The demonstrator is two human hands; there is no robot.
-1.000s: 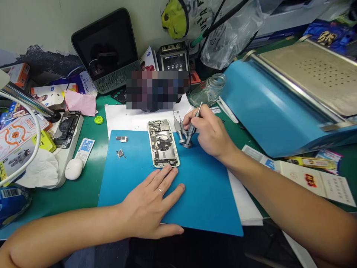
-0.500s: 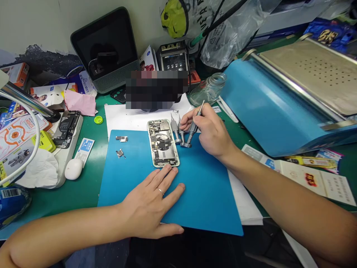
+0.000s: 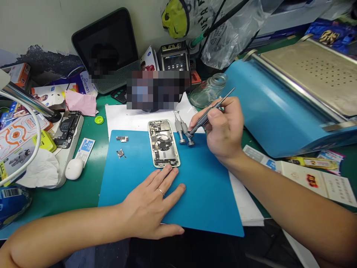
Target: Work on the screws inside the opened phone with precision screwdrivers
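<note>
An opened phone (image 3: 164, 144) lies on the blue mat (image 3: 206, 193), its inner parts showing. Just below it my left hand (image 3: 156, 201) rests flat, fingers spread, fingertips at the phone's bottom edge. My right hand (image 3: 225, 130) grips a grey precision screwdriver (image 3: 205, 118), whose thin tip points up and to the right, away from the phone. Two more grey screwdrivers (image 3: 180, 130) lie side by side to the right of the phone. On the mat's left part are a small metal-and-black phone part (image 3: 122, 139) and a small metal bracket (image 3: 121, 153).
A glass jar (image 3: 208, 91) lies tilted behind my right hand. To the right stands a large blue machine (image 3: 267, 111) with a perforated metal top. On the left are a white earbud case (image 3: 74, 169), another opened phone (image 3: 67, 128) and a dark-screened display (image 3: 108, 48).
My right hand has lifted the screwdriver off the mat beside the other two and moved right. The tool now slants more. My left hand has stayed put.
</note>
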